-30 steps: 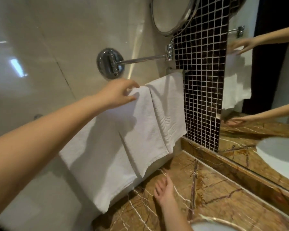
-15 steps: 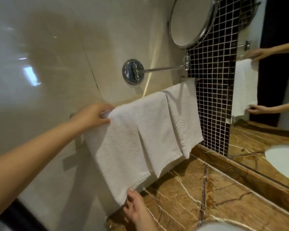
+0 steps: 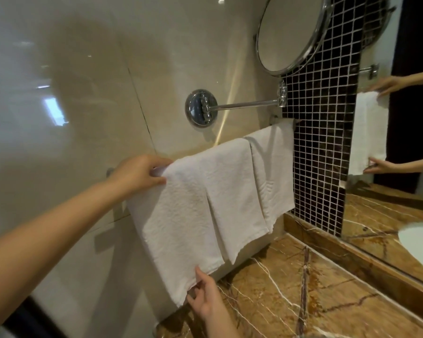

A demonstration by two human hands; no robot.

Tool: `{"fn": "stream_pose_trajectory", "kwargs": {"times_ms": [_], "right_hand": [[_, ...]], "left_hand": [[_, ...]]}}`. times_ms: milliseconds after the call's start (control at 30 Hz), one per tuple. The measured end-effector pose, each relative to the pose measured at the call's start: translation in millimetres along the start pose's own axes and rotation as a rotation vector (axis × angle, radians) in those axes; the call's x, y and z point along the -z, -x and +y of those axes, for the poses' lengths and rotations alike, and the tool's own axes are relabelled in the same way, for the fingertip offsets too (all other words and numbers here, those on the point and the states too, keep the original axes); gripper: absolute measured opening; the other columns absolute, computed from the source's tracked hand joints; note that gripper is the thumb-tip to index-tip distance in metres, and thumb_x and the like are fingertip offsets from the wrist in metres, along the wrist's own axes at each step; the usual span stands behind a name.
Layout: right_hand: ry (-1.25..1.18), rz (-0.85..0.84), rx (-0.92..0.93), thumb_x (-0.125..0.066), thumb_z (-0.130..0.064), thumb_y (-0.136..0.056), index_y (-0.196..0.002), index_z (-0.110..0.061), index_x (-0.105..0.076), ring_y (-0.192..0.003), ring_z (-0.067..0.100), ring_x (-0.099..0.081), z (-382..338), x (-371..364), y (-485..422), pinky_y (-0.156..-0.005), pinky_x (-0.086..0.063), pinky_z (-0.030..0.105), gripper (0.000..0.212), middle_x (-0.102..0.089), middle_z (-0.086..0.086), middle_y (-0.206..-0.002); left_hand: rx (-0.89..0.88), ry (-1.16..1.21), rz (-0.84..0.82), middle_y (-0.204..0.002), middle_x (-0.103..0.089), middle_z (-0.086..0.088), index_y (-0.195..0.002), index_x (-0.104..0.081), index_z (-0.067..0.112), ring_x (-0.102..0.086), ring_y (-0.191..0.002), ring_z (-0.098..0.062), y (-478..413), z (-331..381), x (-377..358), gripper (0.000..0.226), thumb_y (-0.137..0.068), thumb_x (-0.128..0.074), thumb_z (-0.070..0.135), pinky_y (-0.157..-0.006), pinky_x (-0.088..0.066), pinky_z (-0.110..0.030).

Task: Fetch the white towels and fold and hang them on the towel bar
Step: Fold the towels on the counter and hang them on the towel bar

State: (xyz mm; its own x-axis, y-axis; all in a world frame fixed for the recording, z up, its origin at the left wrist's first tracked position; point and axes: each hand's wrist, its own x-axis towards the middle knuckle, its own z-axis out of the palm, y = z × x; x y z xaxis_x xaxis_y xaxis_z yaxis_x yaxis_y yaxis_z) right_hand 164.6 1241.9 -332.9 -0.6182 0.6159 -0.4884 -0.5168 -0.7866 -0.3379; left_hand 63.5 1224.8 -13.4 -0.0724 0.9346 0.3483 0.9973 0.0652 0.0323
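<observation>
Pinching the top corner of the near towel (image 3: 181,215) with the left hand (image 3: 139,174), fingers and thumb curled on the cloth, up at the bar (image 3: 286,120). Pinching the bottom edge with the right hand (image 3: 205,298), fingers closed on the cloth just above the tabletop (image 3: 303,289). To do this well: pull down softly with the low hand, tug a little sideways at the top, smooth out bumps, and line up the bottom edge with the other towels (image 3: 271,172) hanging right beside. Go gently, or risk sliding the cloth off. Cannot see most of the bar, hidden under cloth. Cannot see the back half of the towel. Hard to tell if three towels or fewer. Cannot see past the right wrist, cut off at the bottom.
</observation>
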Motion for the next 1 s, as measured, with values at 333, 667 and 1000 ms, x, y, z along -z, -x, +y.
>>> {"fn": "stream_pose_trajectory", "kwargs": {"times_ms": [333, 667, 1000], "right_hand": [[0.071, 0.094, 0.047, -0.063, -0.003, -0.089, -0.115, 0.001, -0.059, -0.092, 0.033, -0.063, 13.7, 1.0, -16.7, -0.070, -0.053, 0.040, 0.027, -0.067, 0.019, -0.104], [0.187, 0.213, 0.105, -0.054, 0.010, -0.089, -0.113, 0.007, -0.056, -0.082, 0.029, -0.057, -0.7, -2.3, -11.2, -0.072, -0.050, 0.038, 0.024, -0.062, 0.017, -0.095], [0.865, 0.411, 0.074, -0.043, 0.000, -0.091, -0.127, -0.001, -0.046, -0.065, 0.018, -0.054, -38.4, 13.9, 26.8, -0.052, -0.042, 0.027, 0.035, -0.061, 0.013, -0.086]], "left_hand": [[-0.008, -0.013, -0.007, -0.126, -0.063, 0.003, -0.130, -0.057, 0.029, -0.058, -0.115, -0.019, 0.0, -3.3, -1.3, 0.052, -0.080, -0.072, 0.021, -0.091, -0.045, -0.032], [-0.033, -0.038, -0.021, -0.134, -0.058, 0.001, -0.135, -0.051, 0.031, -0.052, -0.123, -0.022, 5.6, 0.1, -3.3, 0.052, -0.086, -0.064, 0.022, -0.097, -0.041, -0.036], [-0.025, -0.167, -0.056, -0.139, -0.052, 0.002, -0.136, -0.047, 0.032, -0.050, -0.124, -0.024, 22.2, -6.0, 7.9, 0.048, -0.089, -0.056, 0.033, -0.097, -0.045, -0.040]]}}
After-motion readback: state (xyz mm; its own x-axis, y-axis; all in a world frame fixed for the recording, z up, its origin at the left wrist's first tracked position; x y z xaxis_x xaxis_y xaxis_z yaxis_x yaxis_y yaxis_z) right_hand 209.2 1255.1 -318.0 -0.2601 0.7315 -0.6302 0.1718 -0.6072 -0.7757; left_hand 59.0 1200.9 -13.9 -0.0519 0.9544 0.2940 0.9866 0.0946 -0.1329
